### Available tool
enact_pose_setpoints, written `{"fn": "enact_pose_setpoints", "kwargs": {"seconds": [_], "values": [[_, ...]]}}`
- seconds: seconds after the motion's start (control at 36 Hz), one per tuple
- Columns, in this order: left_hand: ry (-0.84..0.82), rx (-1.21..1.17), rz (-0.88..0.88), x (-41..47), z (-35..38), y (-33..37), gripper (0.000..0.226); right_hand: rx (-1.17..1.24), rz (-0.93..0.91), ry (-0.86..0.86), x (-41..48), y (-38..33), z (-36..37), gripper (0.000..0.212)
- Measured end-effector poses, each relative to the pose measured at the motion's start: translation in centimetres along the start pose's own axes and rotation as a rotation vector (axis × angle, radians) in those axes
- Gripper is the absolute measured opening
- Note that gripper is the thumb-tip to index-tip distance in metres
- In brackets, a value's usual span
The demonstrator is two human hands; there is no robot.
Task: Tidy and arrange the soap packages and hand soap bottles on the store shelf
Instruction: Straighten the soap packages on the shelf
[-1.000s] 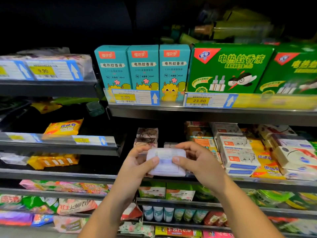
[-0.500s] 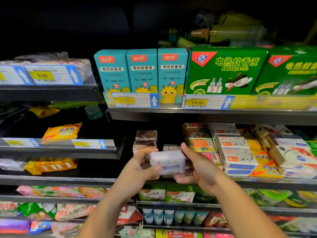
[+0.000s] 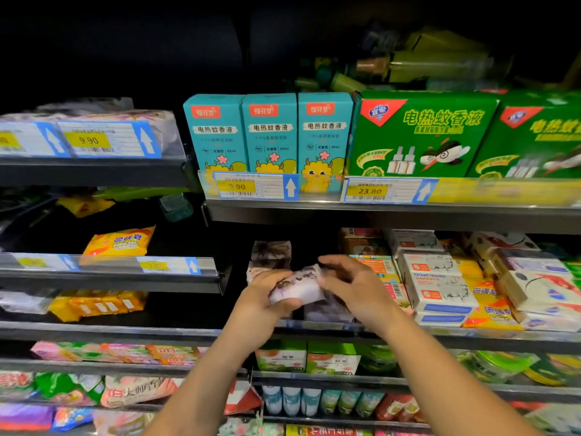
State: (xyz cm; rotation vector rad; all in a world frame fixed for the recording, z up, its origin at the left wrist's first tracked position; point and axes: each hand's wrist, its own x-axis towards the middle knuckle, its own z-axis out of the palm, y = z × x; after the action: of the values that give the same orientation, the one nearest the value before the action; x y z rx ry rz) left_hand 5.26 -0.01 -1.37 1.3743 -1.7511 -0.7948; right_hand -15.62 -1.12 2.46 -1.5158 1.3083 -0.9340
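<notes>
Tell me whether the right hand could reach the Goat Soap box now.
Probably yes: the Goat Soap box sits just beside the right hand with nothing between, though that hand helps hold the soap package.

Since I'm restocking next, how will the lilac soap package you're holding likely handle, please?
The lilac soap package looks blocky, so probably stiff. Its plastic-looking wrap may be slippery. Flat faces should stack, not roll.
</notes>
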Motion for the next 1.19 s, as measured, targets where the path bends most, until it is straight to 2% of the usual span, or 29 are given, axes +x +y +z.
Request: {"fn": "enact_pose_setpoints", "kwargs": {"seconds": [0.06,0.11,0.17,0.22,0.28,0.36,0.42,0.53,0.58,0.67,0.78,0.94,1.06,1.14,1.19], "values": [[0.061,-0.048,-0.033,0.5,0.5,-1.3,0.045,-0.390,-0.109,0.167,1.5,0.7,-0.9,0.027],[0.102,-0.013,-0.091,1.4,0.8,-2.8,0.047,-0.731,-0.186,0.246,2.8,1.6,-1.6,0.033],[0.110,0.207,-0.106,2.2,0.9,-4.0,0.049,-1.029,-0.168,0.250,3.7,2.8,-2.1,0.043],[0.135,0.384,-0.053,2.7,0.8,-4.3,0.047,-1.142,-0.035,0.229,4.2,3.3,-2.3,0.046],[0.161,0.461,0.006,3.2,0.6,-4.3,0.038,-1.116,0.096,0.188,4.7,3.7,-2.3,0.048],[0.190,0.438,0.028,4.6,0.5,-4.6,0.030,-1.123,0.092,0.192,5.1,4.2,-2.4,0.048],[0.194,0.376,0.036,5.7,0.4,-4.4,0.033,-1.106,0.088,0.213,5.1,4.4,-2.4,0.046],[0.131,0.183,-0.120,7.3,0.7,-2.5,0.047,-1.064,0.078,0.232,5.1,4.6,-2.4,0.041],[0.160,0.157,-0.093,7.9,0.9,-2.5,0.048,-1.047,0.074,0.231,5.1,4.6,-2.5,0.040],[0.180,0.263,-0.074,9.7,1.0,-4.6,0.046,-1.039,0.077,0.238,5.1,4.6,-2.5,0.039],[0.095,0.341,-0.086,11.4,0.6,-5.2,0.048,-1.034,0.090,0.240,5.1,4.7,-2.4,0.042],[0.067,0.446,-0.129,11.7,0.4,-4.8,0.049,-1.042,0.109,0.233,5.2,4.6,-2.3,0.043],[0.120,0.450,-0.108,10.5,0.5,-4.8,0.051,-1.055,0.111,0.211,5.1,4.4,-2.4,0.046],[0.106,0.511,-0.202,8.6,1.0,-4.2,0.051,-1.064,0.123,0.202,5.1,4.3,-2.5,0.046],[0.040,0.640,-0.264,6.9,1.5,-3.4,0.051,-1.086,0.125,0.195,5.1,4.3,-2.5,0.046]]}}
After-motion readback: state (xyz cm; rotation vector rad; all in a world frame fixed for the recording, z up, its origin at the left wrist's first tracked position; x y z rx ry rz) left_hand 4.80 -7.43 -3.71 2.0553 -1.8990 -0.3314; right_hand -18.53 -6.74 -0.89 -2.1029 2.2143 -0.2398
